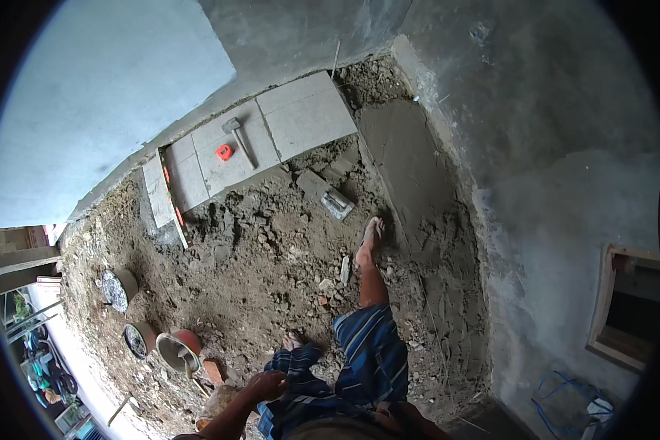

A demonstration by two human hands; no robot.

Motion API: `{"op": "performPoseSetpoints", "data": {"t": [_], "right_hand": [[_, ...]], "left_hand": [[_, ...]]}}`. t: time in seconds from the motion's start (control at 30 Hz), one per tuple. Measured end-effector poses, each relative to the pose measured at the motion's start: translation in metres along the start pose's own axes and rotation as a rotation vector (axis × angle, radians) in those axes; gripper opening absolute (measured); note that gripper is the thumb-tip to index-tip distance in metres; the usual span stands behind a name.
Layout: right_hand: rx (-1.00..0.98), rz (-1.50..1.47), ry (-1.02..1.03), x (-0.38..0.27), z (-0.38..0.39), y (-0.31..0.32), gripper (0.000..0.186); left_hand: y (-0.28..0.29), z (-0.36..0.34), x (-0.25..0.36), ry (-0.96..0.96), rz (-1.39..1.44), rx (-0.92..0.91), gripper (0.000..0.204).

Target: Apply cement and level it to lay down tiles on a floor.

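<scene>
"On broken ground (242, 293) at a worker's left, a reddish bucket (191, 339). How would it handle?"

"Stiff, I'd judge, and light unless loaded; I can't make out its contents. Best gripped by the rim. Just right of it, a brick piece (213, 372) looks hard, rough and apt to chip; take it by its long sides."

"And the hands?"

"Farther right of the bucket, the left hand (270, 386) has curled fingers and no tool showing; whether they clamp on anything, I cannot tell. Well right of the bucket, the right hand (391, 416) is too dark to read."

"What surrounds them?"

"Left of the bucket, a tub (130, 284) and a second tub (148, 337). Beyond it, a straightedge (173, 202) crosses pale tiles (301, 110). Right of it, the brick piece obstructs the left hand's direct path. Far beyond, a tape measure (224, 152) and hammer (242, 145) lie on the tiles; farther right, a float (339, 209), a foot (374, 231) just beside."
</scene>
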State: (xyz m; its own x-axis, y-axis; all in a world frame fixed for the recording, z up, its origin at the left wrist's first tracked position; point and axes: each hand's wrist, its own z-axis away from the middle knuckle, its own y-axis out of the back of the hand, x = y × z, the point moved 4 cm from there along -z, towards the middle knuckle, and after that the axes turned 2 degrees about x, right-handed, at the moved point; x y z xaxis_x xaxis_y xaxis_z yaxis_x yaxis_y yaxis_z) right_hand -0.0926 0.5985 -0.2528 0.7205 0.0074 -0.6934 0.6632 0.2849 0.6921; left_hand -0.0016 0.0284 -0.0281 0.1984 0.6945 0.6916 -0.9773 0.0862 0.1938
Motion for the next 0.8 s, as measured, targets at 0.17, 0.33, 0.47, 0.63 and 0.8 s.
{"op": "performPoseSetpoints", "data": {"t": [0.17, 0.33, 0.47, 0.63, 0.8], "right_hand": [[-1.243, 0.344, 0.109, -0.062, 0.160, 0.199, 0.037], [-1.099, 0.431, 0.395, -0.209, 0.063, 0.087, 0.030], [-1.051, 0.412, 0.483, -0.200, 0.001, -0.011, 0.024], [-1.120, 0.427, 0.674, -0.191, -0.083, -0.162, 0.025], [-1.144, 0.602, 1.104, -0.168, -0.084, -0.275, 0.026]], "left_hand": [[0.152, -0.061, 0.031, 0.241, 0.119, -0.168, 0.030], [0.341, -0.242, 0.049, -0.114, 0.032, 0.603, 0.034], [0.421, -0.327, -0.073, 0.023, 0.085, 0.829, 0.029], [0.471, -0.371, -0.219, 0.146, -0.158, 0.937, 0.030], [0.502, -0.401, -0.279, 0.123, -0.139, 1.041, 0.030]]}}
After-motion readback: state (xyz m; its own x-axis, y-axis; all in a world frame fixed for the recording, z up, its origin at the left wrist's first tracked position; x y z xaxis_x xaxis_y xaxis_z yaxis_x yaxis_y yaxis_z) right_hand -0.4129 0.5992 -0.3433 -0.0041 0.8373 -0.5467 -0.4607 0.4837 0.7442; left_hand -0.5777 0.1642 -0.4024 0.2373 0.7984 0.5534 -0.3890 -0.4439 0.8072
